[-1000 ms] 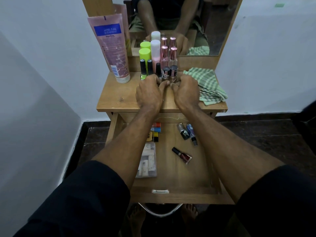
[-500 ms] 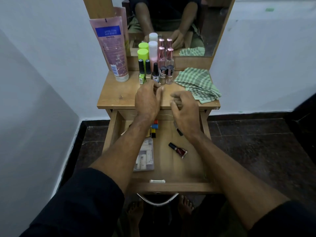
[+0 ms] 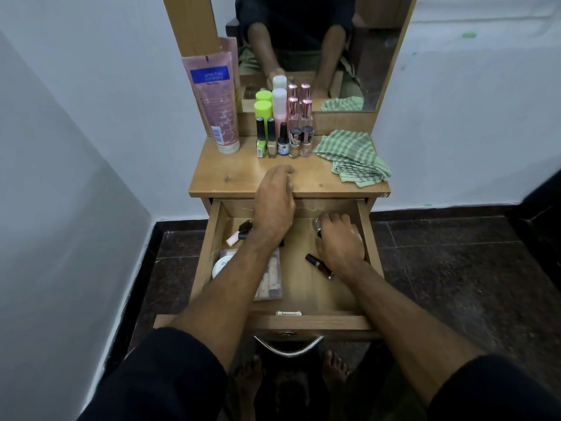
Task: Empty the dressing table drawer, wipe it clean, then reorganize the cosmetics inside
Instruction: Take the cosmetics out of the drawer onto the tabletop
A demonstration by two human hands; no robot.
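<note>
The wooden drawer (image 3: pixel 363 235) is pulled open under the dressing table top (image 3: pixel 230 177). My right hand (image 3: pixel 340 243) is down in its back right corner, fingers curled over a small bottle that is mostly hidden. My left hand (image 3: pixel 274 205) hovers over the table's front edge with loosely curled fingers and nothing visible in it. In the drawer lie a dark red nail polish bottle (image 3: pixel 319 266), a clear box of small tubes (image 3: pixel 270 282), a white round compact (image 3: pixel 219 266), a dark bottle (image 3: pixel 245 226) and a small white tube (image 3: pixel 233 239).
A row of nail polish bottles (image 3: pixel 282 141) stands on the table top in front of green-capped bottles (image 3: pixel 263 108), a white-capped bottle (image 3: pixel 279 101) and rose-capped perfume bottles (image 3: pixel 300 110). A pink tube (image 3: pixel 214 101) leans at the left. A green checked cloth (image 3: pixel 352 158) lies at the right, with the mirror (image 3: pixel 349 41) behind.
Both hands drew back from the nail polish row. My right hand dropped into the drawer's back right corner and closed over a bottle; my left hand stopped above the table's front edge.
</note>
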